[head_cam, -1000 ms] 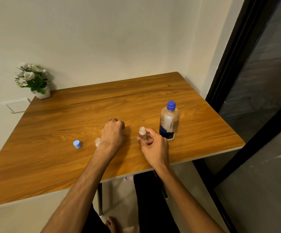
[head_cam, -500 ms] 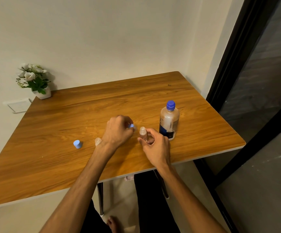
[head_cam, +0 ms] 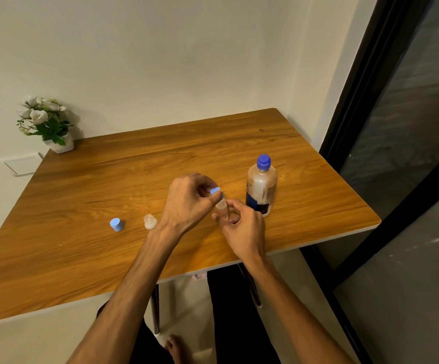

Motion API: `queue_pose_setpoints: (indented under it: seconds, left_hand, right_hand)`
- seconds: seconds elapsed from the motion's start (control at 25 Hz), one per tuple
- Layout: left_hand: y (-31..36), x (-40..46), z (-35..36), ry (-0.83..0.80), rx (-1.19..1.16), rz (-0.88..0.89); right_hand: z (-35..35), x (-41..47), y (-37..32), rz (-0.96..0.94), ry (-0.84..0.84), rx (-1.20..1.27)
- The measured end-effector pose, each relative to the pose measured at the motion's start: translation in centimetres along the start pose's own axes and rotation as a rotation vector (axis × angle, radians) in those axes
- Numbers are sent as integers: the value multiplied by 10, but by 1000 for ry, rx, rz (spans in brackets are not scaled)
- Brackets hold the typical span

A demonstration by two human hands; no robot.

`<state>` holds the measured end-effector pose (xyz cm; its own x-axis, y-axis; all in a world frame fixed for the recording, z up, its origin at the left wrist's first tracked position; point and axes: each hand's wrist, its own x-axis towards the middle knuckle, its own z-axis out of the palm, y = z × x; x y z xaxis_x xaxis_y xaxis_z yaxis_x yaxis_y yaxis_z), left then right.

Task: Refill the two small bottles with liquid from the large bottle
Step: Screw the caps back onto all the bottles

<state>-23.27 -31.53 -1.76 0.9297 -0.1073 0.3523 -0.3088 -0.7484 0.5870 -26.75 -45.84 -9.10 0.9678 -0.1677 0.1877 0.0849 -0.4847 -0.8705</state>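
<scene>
A large clear bottle point(head_cam: 261, 189) with a blue cap and dark label stands upright on the wooden table point(head_cam: 82, 258), right of centre. My right hand point(head_cam: 242, 227) grips a small clear bottle point(head_cam: 222, 207) standing just left of the large bottle. My left hand point(head_cam: 189, 202) pinches a small light-blue cap point(head_cam: 215, 191) right above that small bottle's neck. A second small bottle point(head_cam: 150, 221), uncapped, stands on the table left of my left wrist. Its light-blue cap point(head_cam: 116, 224) lies further left.
A white pot of artificial flowers point(head_cam: 48, 124) sits at the table's far left corner against the wall. A dark glass door frame point(head_cam: 365, 106) runs along the right side. My legs and a bare foot show under the near edge.
My left hand rose from the table with the light-blue cap and carried it rightward over the small bottle that my right hand keeps holding. The other items stayed put.
</scene>
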Motion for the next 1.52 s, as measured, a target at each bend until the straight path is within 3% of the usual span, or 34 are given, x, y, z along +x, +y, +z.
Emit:
queue_pose_setpoints:
  seconds: [0.4, 0.56, 0.64, 0.72, 0.8, 0.92, 1.08, 1.28, 1.52]
  left_hand:
    - [23, 9, -10, -239, 209, 118]
    - [32, 6, -13, -377, 89, 147]
    - [35, 1, -10, -300, 52, 149]
    - [34, 1, -5, -223, 205, 157]
    - [33, 3, -6, -294, 274, 148]
    - [37, 1, -11, -385, 87, 158]
    - [31, 1, -3, -179, 243, 108]
    - [26, 1, -4, -357, 81, 166]
    - [23, -12, -4, -178, 70, 199]
  right_hand:
    - [1, 1, 2, 12, 9, 7]
    - [1, 2, 2, 1, 29, -2]
    - [3, 2, 5, -16, 48, 0]
    - [3, 3, 6, -16, 29, 2]
    - [2, 4, 6, 3, 3, 1]
    - [2, 4, 6, 4, 27, -39]
    - [2, 4, 5, -3, 0, -31]
    - [3, 5, 4, 11, -3, -96]
    - [1, 1, 2, -12, -16, -31]
